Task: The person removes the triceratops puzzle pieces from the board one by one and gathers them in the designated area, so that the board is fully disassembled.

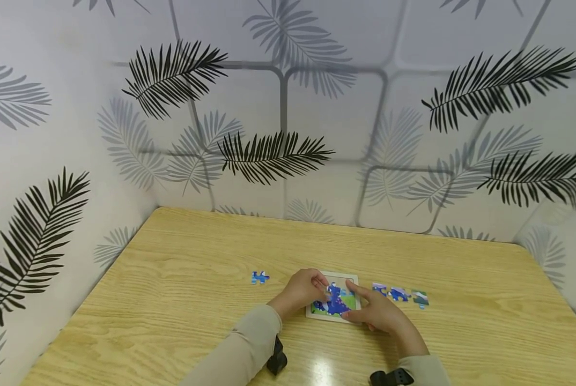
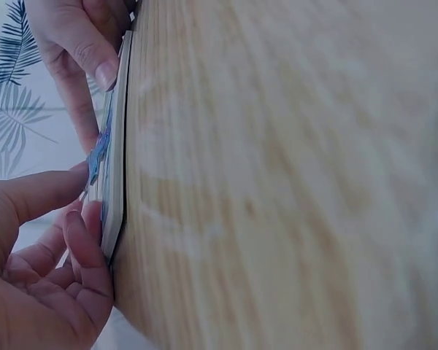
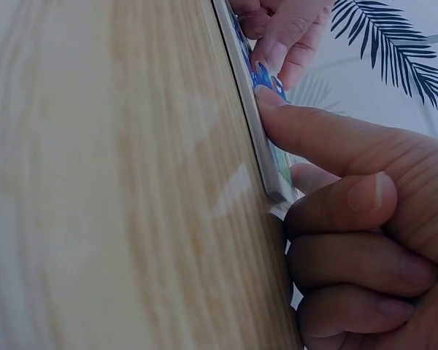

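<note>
On the table lies a jigsaw puzzle tray (image 1: 333,318) with a pale frame, its picture of a blue-purple figure on green partly filled in. My left hand (image 1: 303,291) is over the tray's left side, pinching a blue puzzle piece (image 2: 96,158) between thumb and finger, just above the tray. At the right side, my right hand (image 1: 378,310) holds the tray. Its thumb (image 3: 299,120) presses on the picture near the lower edge, and its index finger reaches the upper right. The other right fingers are curled beside the tray. My hands hide part of the picture.
One loose puzzle piece (image 1: 259,277) lies left of the tray. To the right sit a blue-and-pink piece (image 1: 378,288), a blue piece (image 1: 399,294) and a green piece (image 1: 420,298). A leaf-patterned wall (image 1: 326,187) stands behind the wooden table (image 1: 196,246).
</note>
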{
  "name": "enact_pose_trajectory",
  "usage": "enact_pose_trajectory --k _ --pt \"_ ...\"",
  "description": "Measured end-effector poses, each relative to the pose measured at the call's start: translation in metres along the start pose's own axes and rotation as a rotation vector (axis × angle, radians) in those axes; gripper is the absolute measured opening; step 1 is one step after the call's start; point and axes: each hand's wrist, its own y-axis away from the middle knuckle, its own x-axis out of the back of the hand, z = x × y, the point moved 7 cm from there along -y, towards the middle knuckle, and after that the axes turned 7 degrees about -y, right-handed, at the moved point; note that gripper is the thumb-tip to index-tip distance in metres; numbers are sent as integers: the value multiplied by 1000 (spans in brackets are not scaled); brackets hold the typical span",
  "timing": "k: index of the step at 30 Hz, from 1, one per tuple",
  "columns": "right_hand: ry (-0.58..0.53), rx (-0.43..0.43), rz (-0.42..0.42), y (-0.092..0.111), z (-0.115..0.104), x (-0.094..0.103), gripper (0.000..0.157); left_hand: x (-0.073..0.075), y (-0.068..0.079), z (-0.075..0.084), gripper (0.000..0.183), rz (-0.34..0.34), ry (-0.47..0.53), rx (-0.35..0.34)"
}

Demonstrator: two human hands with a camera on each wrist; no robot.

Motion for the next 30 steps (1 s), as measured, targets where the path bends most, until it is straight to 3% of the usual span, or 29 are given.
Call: enact_pose_trajectory --k 16,30 --pt "1 21 7 4 -5 0 80 1 -5 -6 10 28 71 21" --pt "-5 2 18 2 -3 0 81 4 0 -5 9 66 121 26"
